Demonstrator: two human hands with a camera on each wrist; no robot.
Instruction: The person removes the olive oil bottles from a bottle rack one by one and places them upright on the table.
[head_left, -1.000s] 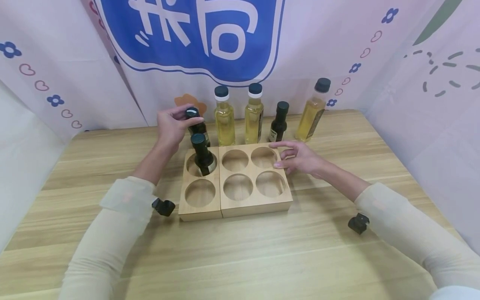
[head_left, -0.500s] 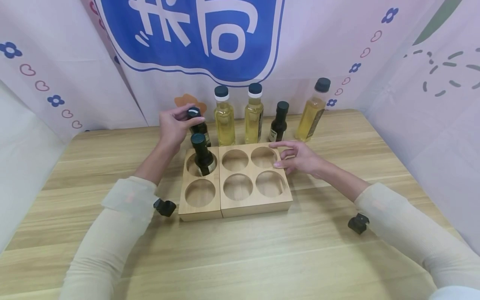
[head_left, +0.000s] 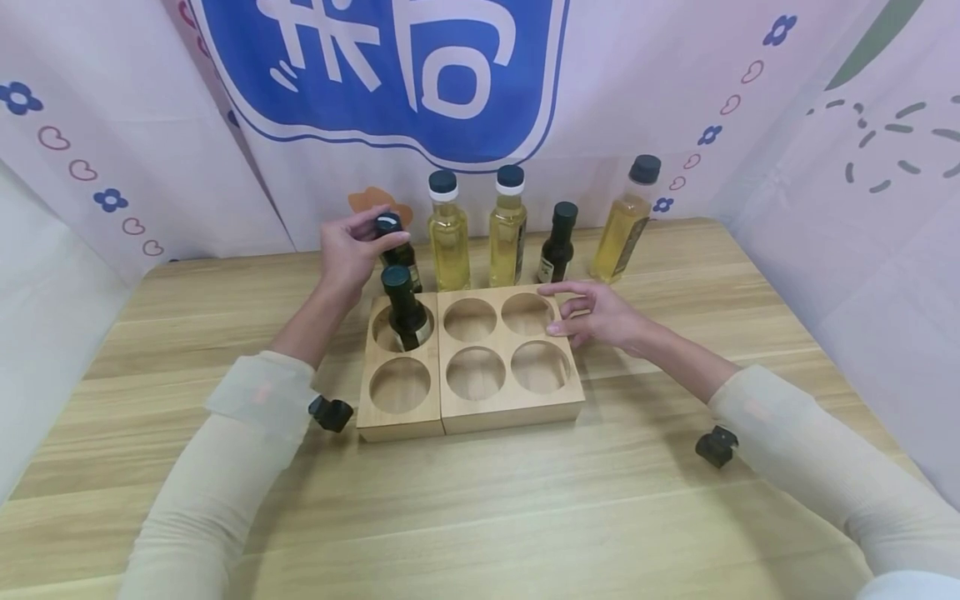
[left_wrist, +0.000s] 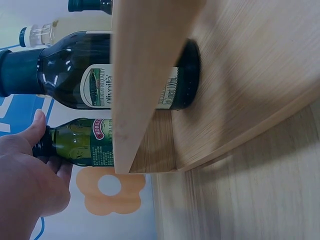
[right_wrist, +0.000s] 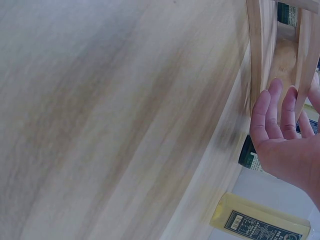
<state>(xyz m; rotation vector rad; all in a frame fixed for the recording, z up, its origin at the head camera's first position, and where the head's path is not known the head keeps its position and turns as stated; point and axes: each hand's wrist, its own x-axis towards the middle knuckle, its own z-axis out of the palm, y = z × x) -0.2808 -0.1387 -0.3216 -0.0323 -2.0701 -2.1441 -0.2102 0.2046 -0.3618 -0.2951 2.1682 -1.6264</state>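
Observation:
Behind the wooden bottle rack (head_left: 513,410), my left hand (head_left: 347,257) pinches a small green olive oil bottle (left_wrist: 75,142) by its dark cap, thumb on one side and fingers on the other. That bottle stands upright, its lower part hidden by the rack. Another dark olive oil bottle (head_left: 407,312) sits slightly tilted in the rack's rear left hole. At the opposite end, my right hand (head_left: 600,315) touches the rack's rear right corner, index finger along the back edge and thumb at the side. Its fingers look relaxed in the right wrist view.
Behind the rack stand two yellow oil bottles (head_left: 448,242) (head_left: 508,237), a small dark bottle (head_left: 557,248) and, farther right, a third yellow oil bottle (head_left: 622,233). A printed cloth (head_left: 615,92) hangs along the table's (head_left: 480,517) back edge.
My left hand has shifted very slightly to the right with the cap of the olive oil bottle between its fingers. The right hand and the rack have stayed in place.

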